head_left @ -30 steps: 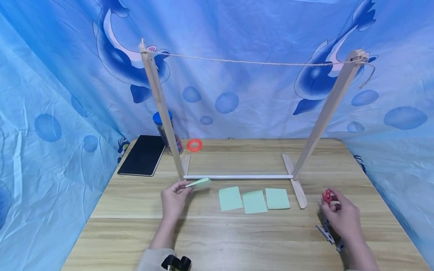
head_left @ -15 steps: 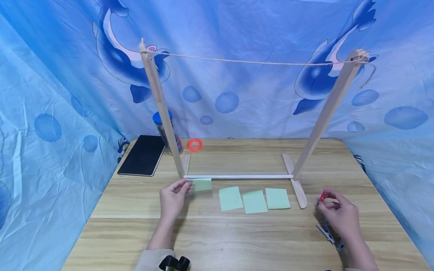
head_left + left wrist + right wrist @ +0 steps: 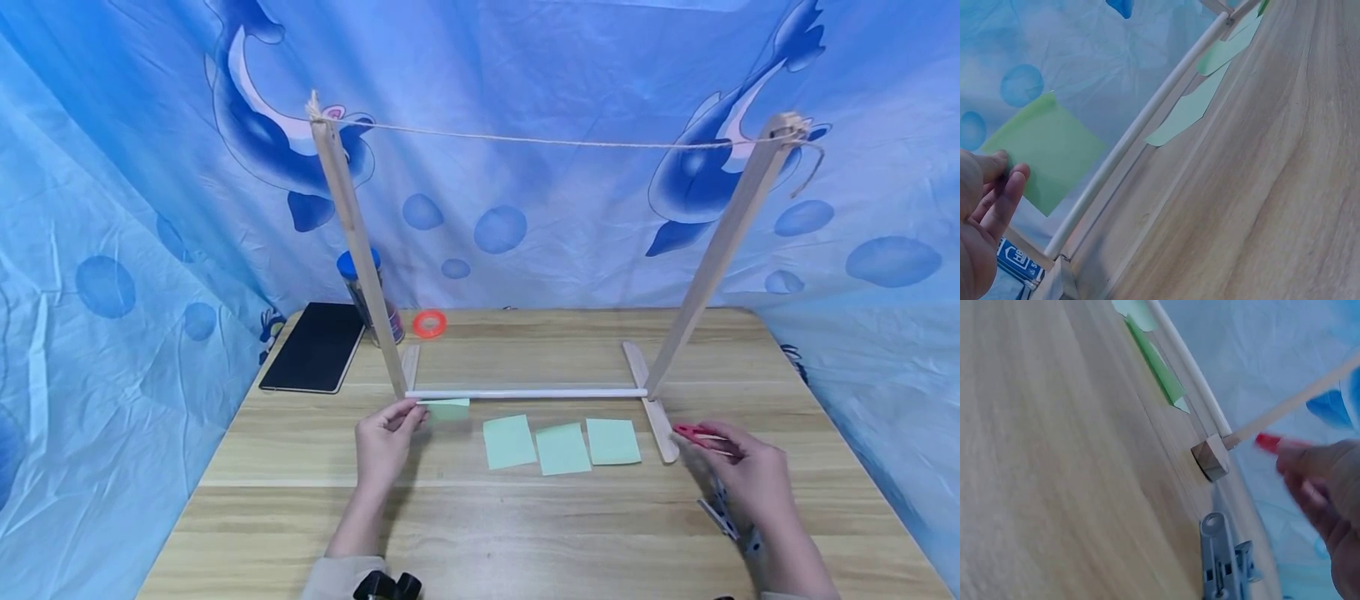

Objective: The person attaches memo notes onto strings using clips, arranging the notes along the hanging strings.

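Fingers of the left hand (image 3: 382, 447) pinch one note (image 3: 1057, 153) by its edge. Fingers of the right hand (image 3: 753, 468) pinch the red peg (image 3: 692, 430); which end they grip cannot be told, as the right wrist view is blurred there.

Change over the last second: the peg, bunched close to the fingertips at first, now sticks out leftward, and the right hand has shifted slightly that way. The note, tilted at first, now stands with its top edge level. Meaning, as judged: both pieces are in hand and look better lined up, but they are well apart, one per hand, and not yet joined to anything.

Nearby: the held note is upright, raised off the counter (image 3: 540, 533), in front of the left end of the white rod (image 3: 525, 393). Red peg is near the right foot (image 3: 663, 429) of the stand; contact not clear. Grey pegs (image 3: 1215, 547) lie by the right hand, partly hidden by it in the head view. Three notes (image 3: 510, 442) lie in a row before the rod, unmoved.

Further out: string (image 3: 547, 142) spans the two posts, with nothing hung on it. Behind the left post: jar (image 3: 347, 265), tape ring (image 3: 429, 314), tablet (image 3: 313, 346).
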The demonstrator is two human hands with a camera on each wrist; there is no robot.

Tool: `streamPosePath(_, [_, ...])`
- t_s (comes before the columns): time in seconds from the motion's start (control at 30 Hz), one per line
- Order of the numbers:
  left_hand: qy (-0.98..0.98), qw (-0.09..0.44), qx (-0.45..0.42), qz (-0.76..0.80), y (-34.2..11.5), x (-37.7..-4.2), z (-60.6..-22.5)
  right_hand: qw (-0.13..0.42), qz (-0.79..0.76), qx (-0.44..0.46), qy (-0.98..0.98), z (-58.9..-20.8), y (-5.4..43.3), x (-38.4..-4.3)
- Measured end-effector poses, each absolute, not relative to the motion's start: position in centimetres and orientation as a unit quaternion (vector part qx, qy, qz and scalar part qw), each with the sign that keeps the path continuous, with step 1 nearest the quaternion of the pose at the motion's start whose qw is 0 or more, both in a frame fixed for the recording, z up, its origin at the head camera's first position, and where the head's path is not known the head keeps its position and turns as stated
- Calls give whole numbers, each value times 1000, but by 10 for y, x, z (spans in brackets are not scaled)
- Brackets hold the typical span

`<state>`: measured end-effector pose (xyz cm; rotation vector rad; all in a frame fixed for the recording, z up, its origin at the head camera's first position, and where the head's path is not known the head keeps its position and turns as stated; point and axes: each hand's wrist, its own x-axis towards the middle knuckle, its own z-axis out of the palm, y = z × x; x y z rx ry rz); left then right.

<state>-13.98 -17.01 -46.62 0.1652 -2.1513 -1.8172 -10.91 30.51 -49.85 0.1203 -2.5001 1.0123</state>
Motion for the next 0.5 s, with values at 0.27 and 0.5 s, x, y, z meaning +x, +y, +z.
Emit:
streamPosePath(0.27, [-759,184,31,-624,-164,-134,-457,150,223,104,-958,-484,294,-118])
streamPosePath(0.5, [-764,182,33,-618,-164,-134,-457,134,266,105,-949,-476,282,-124])
